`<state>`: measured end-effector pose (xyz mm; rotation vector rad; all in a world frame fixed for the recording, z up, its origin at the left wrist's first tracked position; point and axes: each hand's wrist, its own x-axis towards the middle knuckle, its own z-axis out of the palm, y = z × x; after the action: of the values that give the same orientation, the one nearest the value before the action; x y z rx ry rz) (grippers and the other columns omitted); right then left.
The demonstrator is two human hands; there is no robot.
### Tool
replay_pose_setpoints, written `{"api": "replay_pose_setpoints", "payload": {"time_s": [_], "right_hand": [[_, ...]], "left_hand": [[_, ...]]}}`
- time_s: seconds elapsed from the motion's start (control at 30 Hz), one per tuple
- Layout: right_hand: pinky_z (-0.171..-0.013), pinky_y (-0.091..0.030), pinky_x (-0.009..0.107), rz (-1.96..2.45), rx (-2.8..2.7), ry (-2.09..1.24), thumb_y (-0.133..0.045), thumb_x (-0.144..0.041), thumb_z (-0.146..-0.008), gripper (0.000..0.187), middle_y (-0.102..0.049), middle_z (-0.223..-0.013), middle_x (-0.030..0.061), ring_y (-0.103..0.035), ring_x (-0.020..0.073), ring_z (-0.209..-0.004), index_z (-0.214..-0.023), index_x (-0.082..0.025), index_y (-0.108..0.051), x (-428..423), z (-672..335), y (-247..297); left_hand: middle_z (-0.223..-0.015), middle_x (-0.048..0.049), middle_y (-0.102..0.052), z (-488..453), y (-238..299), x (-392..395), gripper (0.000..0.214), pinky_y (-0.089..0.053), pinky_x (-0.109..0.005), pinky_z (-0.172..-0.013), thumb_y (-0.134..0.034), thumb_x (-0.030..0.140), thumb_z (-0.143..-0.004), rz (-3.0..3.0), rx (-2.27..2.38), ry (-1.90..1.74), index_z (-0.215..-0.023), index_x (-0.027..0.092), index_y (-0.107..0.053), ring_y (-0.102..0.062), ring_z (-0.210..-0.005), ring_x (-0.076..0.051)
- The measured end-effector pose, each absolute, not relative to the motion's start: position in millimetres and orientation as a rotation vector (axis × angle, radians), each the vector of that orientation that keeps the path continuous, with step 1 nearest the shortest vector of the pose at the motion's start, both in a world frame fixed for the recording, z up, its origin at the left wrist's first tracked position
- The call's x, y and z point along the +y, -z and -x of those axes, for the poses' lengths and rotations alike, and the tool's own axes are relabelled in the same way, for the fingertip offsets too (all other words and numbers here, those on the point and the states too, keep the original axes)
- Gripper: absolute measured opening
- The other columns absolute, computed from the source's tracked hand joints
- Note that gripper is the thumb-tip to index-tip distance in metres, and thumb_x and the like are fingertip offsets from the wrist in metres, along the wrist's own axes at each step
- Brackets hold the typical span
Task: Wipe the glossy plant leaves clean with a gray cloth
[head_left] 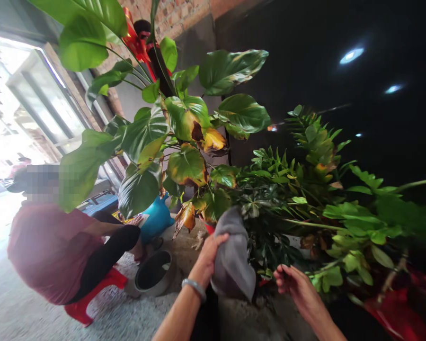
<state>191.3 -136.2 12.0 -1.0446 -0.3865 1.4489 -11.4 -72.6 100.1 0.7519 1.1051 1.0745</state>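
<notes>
My left hand (209, 258) is closed on a grey cloth (232, 258) that hangs down in front of the potted plants. A bracelet sits on that wrist. My right hand (293, 284) is held low beside the cloth with its fingers loosely curled and nothing in them. It is close to the small dark-leaved plant (270, 237). Above stands a tall plant with big green and yellowing leaves (184, 123).
A person in a red top (53, 251) sits on a low red stool (92, 298) at the left, beside a dark round basin (152, 272) and a blue watering can (158, 218). A dark wall is behind the plants. Something red (390, 303) lies at the lower right.
</notes>
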Motion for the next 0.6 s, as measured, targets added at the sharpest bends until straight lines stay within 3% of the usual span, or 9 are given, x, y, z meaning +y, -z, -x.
{"api": "replay_pose_setpoints", "payload": {"time_s": [0.13, 0.3, 0.43, 0.6], "right_hand": [[-0.039, -0.042, 0.022, 1.09, -0.373, -1.464, -0.084, -0.038, -0.038, 0.03, -0.068, -0.049, 0.0019, -0.057, 0.0129, -0.042, -0.052, -0.018, -0.067, -137, -195, -10], [-0.04, -0.043, 0.023, 1.081, -0.376, -1.434, -0.084, -0.04, -0.039, 0.031, -0.068, -0.05, 0.0027, -0.056, 0.0124, -0.043, -0.052, -0.017, -0.067, -136, -192, -12], [-0.04, -0.043, 0.023, 1.079, -0.371, -1.431, -0.083, -0.037, -0.043, 0.028, -0.068, -0.051, 0.0036, -0.057, 0.0139, -0.044, -0.054, -0.017, -0.067, -135, -189, -9], [-0.04, -0.042, 0.023, 1.069, -0.371, -1.428, -0.08, -0.036, -0.044, 0.025, -0.069, -0.051, 0.004, -0.058, 0.0141, -0.043, -0.054, -0.017, -0.068, -134, -189, -4]], "left_hand": [[-0.058, -0.0032, -0.069, 22, -60, -108, 0.033, -0.049, -0.03, -0.06, -0.079, 0.027, -0.047, -0.715, 1.028, -0.837, -0.074, 0.011, -0.07, -0.063, -0.056, -0.019], [-0.062, 0.0001, -0.07, 42, -130, -101, 0.03, -0.052, -0.028, -0.061, -0.079, 0.021, -0.046, -0.674, 0.988, -1.189, -0.073, 0.015, -0.068, -0.064, -0.058, -0.018], [-0.065, 0.0002, -0.07, 38, -171, -69, 0.025, -0.053, -0.029, -0.066, -0.075, 0.026, -0.053, -0.618, 0.941, -1.468, -0.074, 0.015, -0.066, -0.066, -0.063, -0.019], [-0.063, -0.0028, -0.069, 13, -104, -72, 0.038, -0.05, -0.031, -0.06, -0.079, 0.027, -0.045, -0.751, 1.117, -1.104, -0.078, 0.013, -0.068, -0.062, -0.057, -0.019]]}}
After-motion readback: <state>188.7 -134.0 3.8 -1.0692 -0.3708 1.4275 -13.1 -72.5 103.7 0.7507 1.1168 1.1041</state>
